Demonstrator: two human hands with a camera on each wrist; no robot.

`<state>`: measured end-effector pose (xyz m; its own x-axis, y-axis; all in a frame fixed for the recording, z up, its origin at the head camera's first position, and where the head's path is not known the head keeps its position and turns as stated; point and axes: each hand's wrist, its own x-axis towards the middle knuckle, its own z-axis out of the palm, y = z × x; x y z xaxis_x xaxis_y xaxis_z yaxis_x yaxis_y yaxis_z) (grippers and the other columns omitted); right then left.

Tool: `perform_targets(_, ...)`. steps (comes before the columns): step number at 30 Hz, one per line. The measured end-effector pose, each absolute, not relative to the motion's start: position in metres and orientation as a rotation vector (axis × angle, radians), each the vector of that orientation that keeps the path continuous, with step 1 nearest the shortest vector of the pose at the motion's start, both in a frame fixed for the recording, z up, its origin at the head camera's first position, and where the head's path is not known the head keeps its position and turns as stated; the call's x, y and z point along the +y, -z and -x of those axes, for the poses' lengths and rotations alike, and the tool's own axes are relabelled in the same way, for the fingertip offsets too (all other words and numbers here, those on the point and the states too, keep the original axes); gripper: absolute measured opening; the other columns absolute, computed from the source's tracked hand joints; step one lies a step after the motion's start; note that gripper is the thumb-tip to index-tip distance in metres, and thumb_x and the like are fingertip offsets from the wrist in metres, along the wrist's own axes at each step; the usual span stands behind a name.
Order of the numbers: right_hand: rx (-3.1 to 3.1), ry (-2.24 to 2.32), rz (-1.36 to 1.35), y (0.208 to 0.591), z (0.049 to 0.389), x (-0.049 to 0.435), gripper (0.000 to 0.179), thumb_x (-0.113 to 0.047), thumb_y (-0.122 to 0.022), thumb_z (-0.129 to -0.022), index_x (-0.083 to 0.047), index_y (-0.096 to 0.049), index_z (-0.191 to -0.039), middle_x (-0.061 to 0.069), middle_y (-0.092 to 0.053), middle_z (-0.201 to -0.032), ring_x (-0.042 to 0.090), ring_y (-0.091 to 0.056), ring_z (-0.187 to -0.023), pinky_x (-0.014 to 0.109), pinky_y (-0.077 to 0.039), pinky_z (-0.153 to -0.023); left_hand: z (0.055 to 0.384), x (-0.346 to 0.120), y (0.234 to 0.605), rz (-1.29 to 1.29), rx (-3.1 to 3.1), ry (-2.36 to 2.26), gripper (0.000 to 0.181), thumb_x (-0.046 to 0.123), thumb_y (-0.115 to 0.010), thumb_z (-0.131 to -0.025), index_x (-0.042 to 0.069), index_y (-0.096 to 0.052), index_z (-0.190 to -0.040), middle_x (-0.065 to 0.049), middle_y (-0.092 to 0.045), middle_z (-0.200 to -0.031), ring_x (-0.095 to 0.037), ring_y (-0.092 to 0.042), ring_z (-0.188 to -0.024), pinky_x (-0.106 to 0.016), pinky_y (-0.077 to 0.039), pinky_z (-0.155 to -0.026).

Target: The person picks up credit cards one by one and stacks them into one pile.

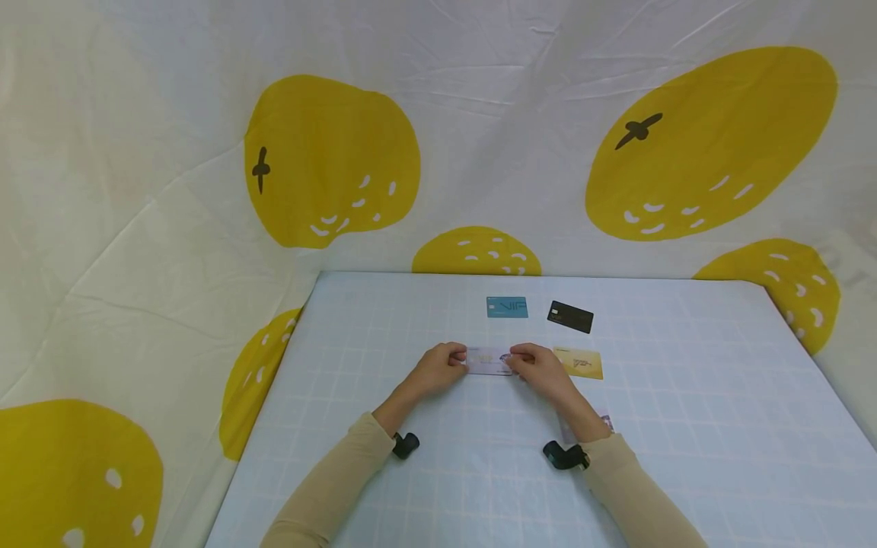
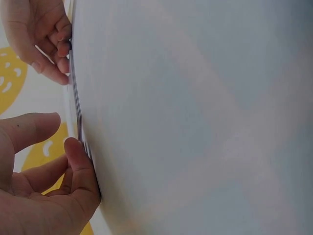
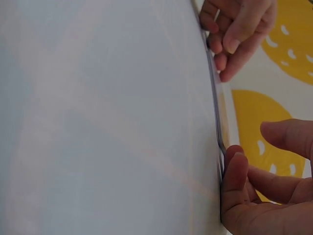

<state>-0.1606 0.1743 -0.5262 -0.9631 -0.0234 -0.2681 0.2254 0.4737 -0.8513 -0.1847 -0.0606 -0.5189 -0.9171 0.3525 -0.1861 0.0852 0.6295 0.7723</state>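
Observation:
A pale lilac bank card (image 1: 488, 361) lies flat on the table between the two hands, its long side running left to right. My left hand (image 1: 441, 367) grips its left end with curled fingers. At the right end my right hand (image 1: 541, 371) does the same, fingertips overlapping the card's edge. Seen side-on in the left wrist view, the card edge (image 2: 77, 105) appears as thin layered lines close to the tabletop. In the right wrist view, curled fingers (image 3: 236, 171) meet the near end of the card.
Behind the hands lie a blue card (image 1: 507, 307) and a black card (image 1: 570, 317). A yellow card (image 1: 582, 364) sits right of the right hand. Another pale card (image 1: 607, 421) is mostly hidden beneath the right forearm. The checked tablecloth (image 1: 411, 487) meets a white curtain (image 1: 493, 152) with yellow fruit prints.

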Motion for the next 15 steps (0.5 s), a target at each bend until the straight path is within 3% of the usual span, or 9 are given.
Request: perform_targets(15, 2.504, 1.466, -0.161, 0.514, 0.166, 0.178, 0.040, -0.027, -0.063, -0.099, -0.005, -0.059, -0.132, 0.010, -0.065, -0.111, 0.023, -0.061, -0.091, 0.031, -0.053, -0.079, 0.200, -0.060, 0.515, -0.308, 2.543, -1.245, 0.044, 0.027, -0.070, -0.093, 0.005, -0.063, -0.130, -0.004, -0.065, -0.113, -0.020, -0.062, -0.104, -0.039, -0.052, -0.090)
